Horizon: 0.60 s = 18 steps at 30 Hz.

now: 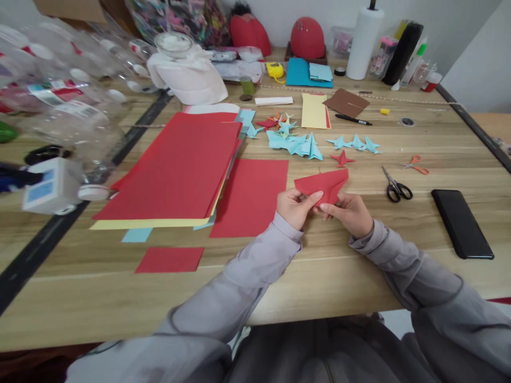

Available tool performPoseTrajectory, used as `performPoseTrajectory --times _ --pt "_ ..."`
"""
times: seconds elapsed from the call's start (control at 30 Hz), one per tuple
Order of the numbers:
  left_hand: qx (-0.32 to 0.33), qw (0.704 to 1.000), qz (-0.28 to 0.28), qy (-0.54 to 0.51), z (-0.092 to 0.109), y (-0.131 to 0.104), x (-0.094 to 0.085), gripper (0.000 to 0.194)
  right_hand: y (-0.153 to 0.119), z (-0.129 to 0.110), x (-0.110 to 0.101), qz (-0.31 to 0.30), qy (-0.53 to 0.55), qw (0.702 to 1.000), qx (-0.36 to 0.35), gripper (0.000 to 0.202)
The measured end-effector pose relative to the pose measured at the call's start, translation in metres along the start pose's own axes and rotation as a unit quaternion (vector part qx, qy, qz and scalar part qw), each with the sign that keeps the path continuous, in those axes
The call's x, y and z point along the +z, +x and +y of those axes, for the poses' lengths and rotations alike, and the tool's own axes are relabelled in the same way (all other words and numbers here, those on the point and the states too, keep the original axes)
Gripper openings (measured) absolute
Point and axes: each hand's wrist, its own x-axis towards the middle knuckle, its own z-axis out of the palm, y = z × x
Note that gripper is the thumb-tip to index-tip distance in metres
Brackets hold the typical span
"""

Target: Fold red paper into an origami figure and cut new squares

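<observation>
A folded piece of red paper (321, 184), roughly triangular, is pinched between both hands just above the table. My left hand (294, 207) grips its lower left part, thumb on top. On its lower right side, my right hand (353, 214) holds it with the thumb across the front. Most of the other fingers are hidden behind the paper. Just beyond it lies a small red paper crane (342, 158). Further back are light blue folded cranes (356, 142) in a row and a cluster of blue folded pieces (295, 144). A flat red sheet (255, 194) lies left of my left hand.
A stack of red sheets (179, 165) and a small red rectangle (170, 259) lie left. Black scissors (396, 187), orange scissors (417, 165) and a black phone (462, 223) lie right. Plastic bottles (75, 117) crowd the far left; a pen (353, 119) lies toward the back.
</observation>
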Motion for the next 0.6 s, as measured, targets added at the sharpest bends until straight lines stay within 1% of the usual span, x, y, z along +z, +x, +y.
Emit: performPoseTrajectory --times 0.1,0.2,0.3,0.37,0.5,0.6 --pt "-0.025 1.000 -0.006 -0.012 0.0012 -0.0004 0.0000 0.038 -0.0007 0.0003 0.0003 0.001 0.003 1.000 -0.007 0.035" --pt "-0.046 0.999 0.005 -0.014 -0.0010 -0.0001 -0.0005 0.043 -0.0021 -0.0007 0.0016 -0.015 0.018 1.000 -0.006 0.035" --pt "-0.032 0.999 0.016 -0.006 -0.0029 0.0001 -0.0010 0.043 -0.0029 -0.0016 0.0021 -0.015 0.034 0.999 0.004 0.034" --pt "-0.019 1.000 0.014 0.000 -0.0023 -0.0003 -0.0007 0.040 -0.0025 -0.0012 0.0015 -0.001 0.052 0.999 0.015 0.033" --pt "-0.013 1.000 -0.004 -0.008 0.0017 -0.0025 0.0009 0.040 -0.0003 0.0031 -0.0010 0.042 0.107 0.993 0.039 0.033" --pt "-0.003 0.999 -0.042 0.004 0.0030 -0.0041 0.0018 0.041 0.0010 0.0075 -0.0025 0.063 0.138 0.987 0.052 0.032"
